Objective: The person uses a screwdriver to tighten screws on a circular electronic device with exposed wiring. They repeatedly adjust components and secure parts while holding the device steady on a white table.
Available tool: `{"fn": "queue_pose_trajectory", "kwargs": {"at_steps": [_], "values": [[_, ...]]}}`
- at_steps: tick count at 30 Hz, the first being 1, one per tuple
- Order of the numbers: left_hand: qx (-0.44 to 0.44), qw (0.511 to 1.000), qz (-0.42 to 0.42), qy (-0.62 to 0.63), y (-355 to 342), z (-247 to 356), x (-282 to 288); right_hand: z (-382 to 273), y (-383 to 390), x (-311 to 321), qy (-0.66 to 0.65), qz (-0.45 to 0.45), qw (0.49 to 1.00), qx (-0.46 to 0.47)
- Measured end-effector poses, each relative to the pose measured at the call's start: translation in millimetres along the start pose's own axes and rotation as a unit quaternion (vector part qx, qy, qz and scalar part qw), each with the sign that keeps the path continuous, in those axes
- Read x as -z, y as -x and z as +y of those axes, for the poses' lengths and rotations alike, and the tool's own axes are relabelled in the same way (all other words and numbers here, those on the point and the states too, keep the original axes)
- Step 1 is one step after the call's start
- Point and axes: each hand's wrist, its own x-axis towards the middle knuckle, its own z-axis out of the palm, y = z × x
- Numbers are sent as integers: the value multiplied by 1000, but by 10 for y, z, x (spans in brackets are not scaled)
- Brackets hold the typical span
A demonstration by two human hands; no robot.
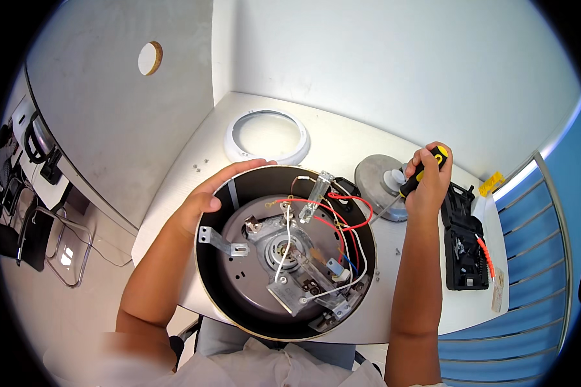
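Observation:
A round, dark rice cooker body [206,284] stands at the table's front edge, its open underside facing up. Inside are a grey metal pan, brackets and loose red, white and blue wires [365,205]. My left hand [203,200] grips its far left rim, thumb over the edge and fingers along the outside. Right of the cooker, my right hand [432,184] is wrapped around a yellow-and-black screwdriver [410,185]. The screwdriver's shaft slants down and left, in front of a grey lid [376,169] with a pale knob, toward the cooker's right rim.
A white plastic ring [297,152] lies at the back of the white table [332,138]. Small screws [200,166] are scattered left and right of the cooker. A black tool case [468,277] lies open at right, beside an orange flexible shaft [485,255]. Metal railing [555,206] stands beyond.

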Motion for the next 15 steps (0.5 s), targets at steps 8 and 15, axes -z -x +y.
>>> {"fn": "queue_pose_trajectory", "kwargs": {"at_steps": [8, 15], "values": [[-41, 996, 0, 85, -29, -203, 42, 11, -9, 36, 3, -7, 1000, 3], [-36, 982, 183, -19, -133, -486, 703, -6, 19, 6, 17, -9, 1000, 9]]}}
